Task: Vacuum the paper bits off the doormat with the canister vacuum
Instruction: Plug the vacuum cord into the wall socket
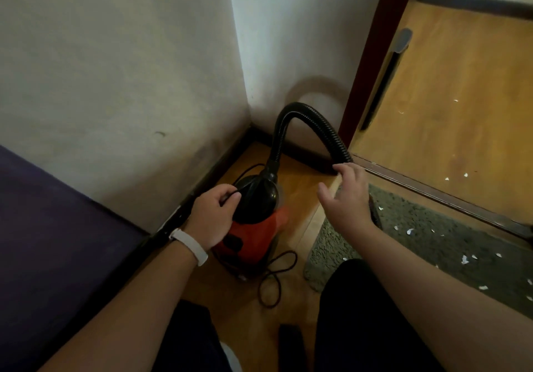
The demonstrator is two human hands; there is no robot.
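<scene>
2 hands (215, 215), 1 vacuum (253, 227), 1 doormat (432, 244)

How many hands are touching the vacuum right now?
1. The left hand rests on the vacuum's black top, fingers at its cord. The right hand is open beside the hose; contact there cannot be told.

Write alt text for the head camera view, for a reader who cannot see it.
A person's left hand rests on the black top of a red canister vacuum in a room corner, while the open right hand reaches toward its black hose. To the right, white paper bits litter a green doormat by a doorway.
</scene>
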